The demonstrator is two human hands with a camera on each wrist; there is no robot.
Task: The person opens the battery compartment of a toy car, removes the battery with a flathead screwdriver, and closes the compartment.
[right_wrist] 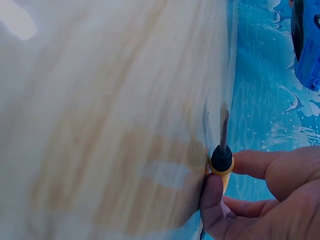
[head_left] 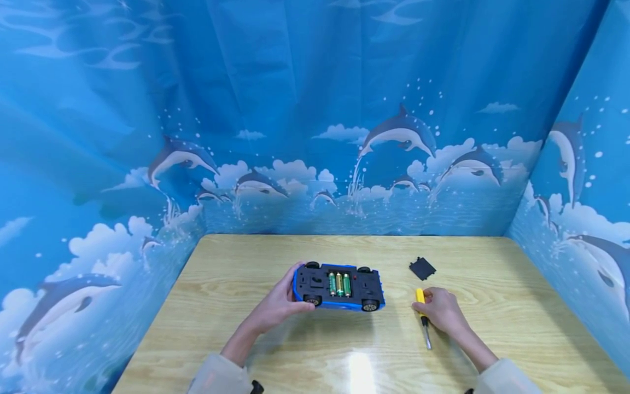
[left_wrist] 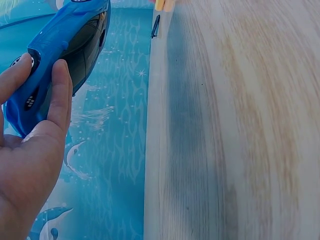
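In the head view my left hand [head_left: 278,306] grips one end of a blue toy car [head_left: 366,284], its black underside turned toward the camera. Three green and gold batteries [head_left: 339,284] lie side by side in the uncovered compartment in its middle. The left wrist view shows thumb and fingers around the car's blue body [left_wrist: 55,37]. My right hand [head_left: 443,311] pinches the yellow handle of a screwdriver [head_left: 420,296] low over the table, its metal shaft pointing to the near edge. In the right wrist view the dark collar [right_wrist: 221,159] sits between thumb and finger.
A small black battery cover [head_left: 422,268] lies on the wooden table [head_left: 246,251], just beyond the right hand. Blue curtains [head_left: 315,137] printed with dolphins stand behind the table and along both sides. Light glares off the tabletop near the front.
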